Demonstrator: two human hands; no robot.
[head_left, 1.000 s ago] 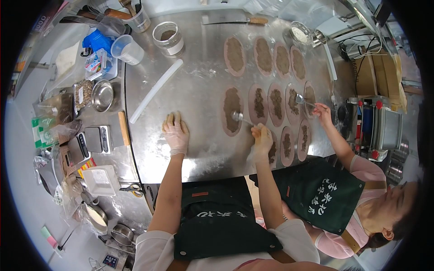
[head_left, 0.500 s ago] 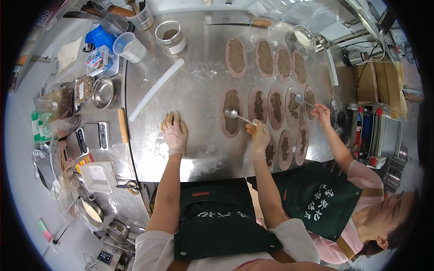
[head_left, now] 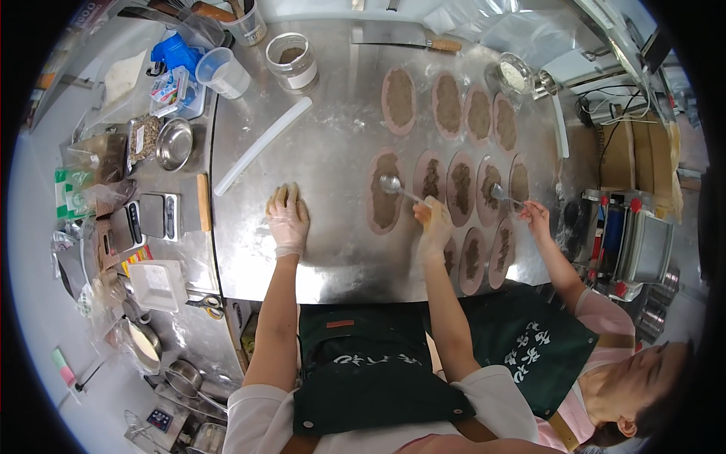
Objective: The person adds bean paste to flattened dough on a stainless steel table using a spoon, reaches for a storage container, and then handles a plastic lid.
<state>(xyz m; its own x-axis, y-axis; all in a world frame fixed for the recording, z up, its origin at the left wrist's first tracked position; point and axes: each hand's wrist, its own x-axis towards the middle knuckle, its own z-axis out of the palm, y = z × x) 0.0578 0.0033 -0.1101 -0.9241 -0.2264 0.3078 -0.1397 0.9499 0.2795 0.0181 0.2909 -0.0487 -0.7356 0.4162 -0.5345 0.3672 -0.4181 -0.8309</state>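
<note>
The right hand (head_left: pixel 434 227), grip closed, holds a spoon (head_left: pixel 390 185) at a pink oval (head_left: pixel 386 215). Left hand (head_left: pixel 288 222) lies flat, empty, near the surface's (head_left: pixel 348 227) front edge.

I see my right grip (head_left: pixel 434 225) holding a spoon (head_left: pixel 390 184) over a brown-topped pink oval (head_left: pixel 384 210), my left grip (head_left: pixel 288 217) resting on the table (head_left: pixel 333 144) toward its front edge.

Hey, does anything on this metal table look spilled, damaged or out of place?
Nothing looks clearly damaged. The one thing that stands out is some white, powdery smudges on the metal table, to the left of the pinkish ovals. They look like a small spill against the shiny surface, though they could be deliberate dusting.
</note>
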